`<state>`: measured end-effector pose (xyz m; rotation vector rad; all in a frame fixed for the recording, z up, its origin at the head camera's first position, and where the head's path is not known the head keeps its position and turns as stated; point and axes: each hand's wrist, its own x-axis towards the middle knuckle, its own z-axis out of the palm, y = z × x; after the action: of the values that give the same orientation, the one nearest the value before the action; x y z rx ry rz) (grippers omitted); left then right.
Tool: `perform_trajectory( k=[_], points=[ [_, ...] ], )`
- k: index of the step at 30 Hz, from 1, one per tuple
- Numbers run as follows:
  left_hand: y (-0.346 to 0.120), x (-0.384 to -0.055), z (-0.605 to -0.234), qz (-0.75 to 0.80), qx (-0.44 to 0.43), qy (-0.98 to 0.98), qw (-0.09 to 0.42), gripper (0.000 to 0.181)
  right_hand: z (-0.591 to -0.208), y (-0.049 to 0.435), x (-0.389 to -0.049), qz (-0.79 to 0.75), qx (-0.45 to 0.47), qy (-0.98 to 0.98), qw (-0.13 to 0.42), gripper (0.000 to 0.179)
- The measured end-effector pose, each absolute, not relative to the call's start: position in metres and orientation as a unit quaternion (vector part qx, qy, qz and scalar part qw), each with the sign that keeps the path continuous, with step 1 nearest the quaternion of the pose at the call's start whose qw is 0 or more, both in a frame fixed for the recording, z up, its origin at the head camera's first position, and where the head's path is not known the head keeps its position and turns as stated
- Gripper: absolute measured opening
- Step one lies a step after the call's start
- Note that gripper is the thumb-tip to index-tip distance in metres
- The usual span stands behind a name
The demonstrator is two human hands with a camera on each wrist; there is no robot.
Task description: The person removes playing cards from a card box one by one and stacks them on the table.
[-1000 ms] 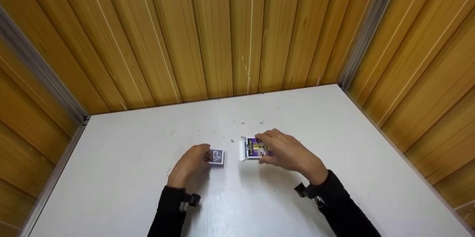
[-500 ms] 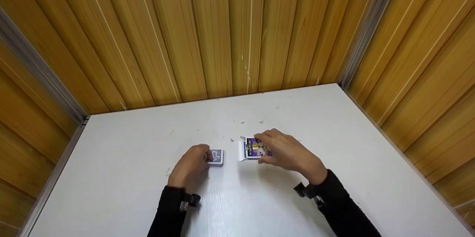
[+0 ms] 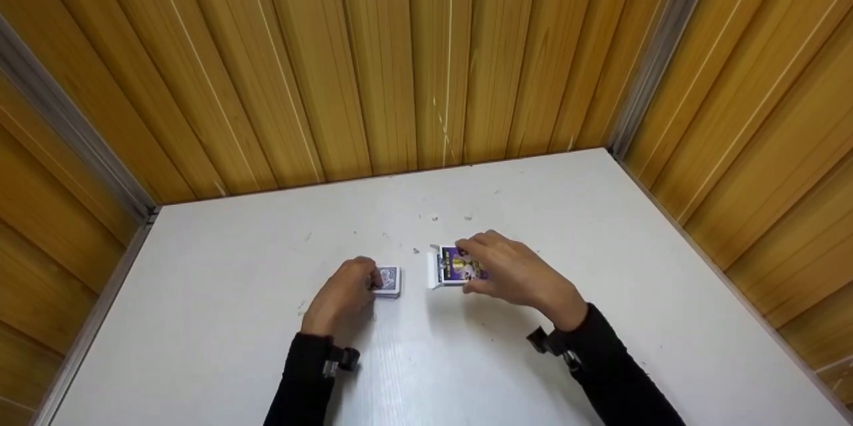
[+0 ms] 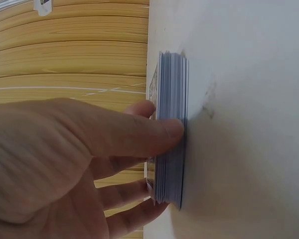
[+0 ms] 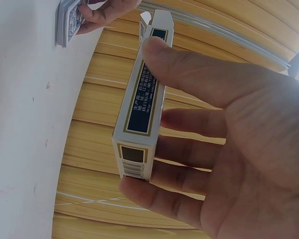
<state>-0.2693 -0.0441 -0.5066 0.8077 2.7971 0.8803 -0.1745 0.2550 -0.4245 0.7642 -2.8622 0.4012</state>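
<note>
My left hand (image 3: 341,294) grips a stack of playing cards (image 3: 389,279) with patterned backs facing up, low over the white table. In the left wrist view the thumb presses one long edge of the deck (image 4: 170,94), and the fingers reach round the far side. To the right, my right hand (image 3: 518,274) holds a purple-fronted card box (image 3: 458,266) between thumb and fingers. Its white flap (image 3: 433,270) stands out towards the deck, a short gap away. The right wrist view shows the thumb on the box's printed narrow side (image 5: 142,94).
The white table (image 3: 233,319) carries a few small dark scuffs (image 3: 435,218) beyond the hands. Wood-patterned panels (image 3: 380,66) wall it at the back and both sides. Each wrist wears a black camera strap.
Both hands keep their grips, and the deck and box stay nearly in place. The whole head view has shifted very slightly.
</note>
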Motion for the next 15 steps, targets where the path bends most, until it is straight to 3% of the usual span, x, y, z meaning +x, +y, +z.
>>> perform_trajectory(
  k=[9,15],
  points=[
    [-0.053,-0.262,-0.494,0.297,0.242,0.921,0.069,0.024,-0.426,0.255,-0.176,0.131,0.263,-0.952,0.086,0.067],
    [-0.042,-0.246,-0.46,0.334,0.258,0.906,-0.037,0.009,-0.426,0.255,-0.177,0.128,0.263,-0.951,0.096,0.067]
  ],
)
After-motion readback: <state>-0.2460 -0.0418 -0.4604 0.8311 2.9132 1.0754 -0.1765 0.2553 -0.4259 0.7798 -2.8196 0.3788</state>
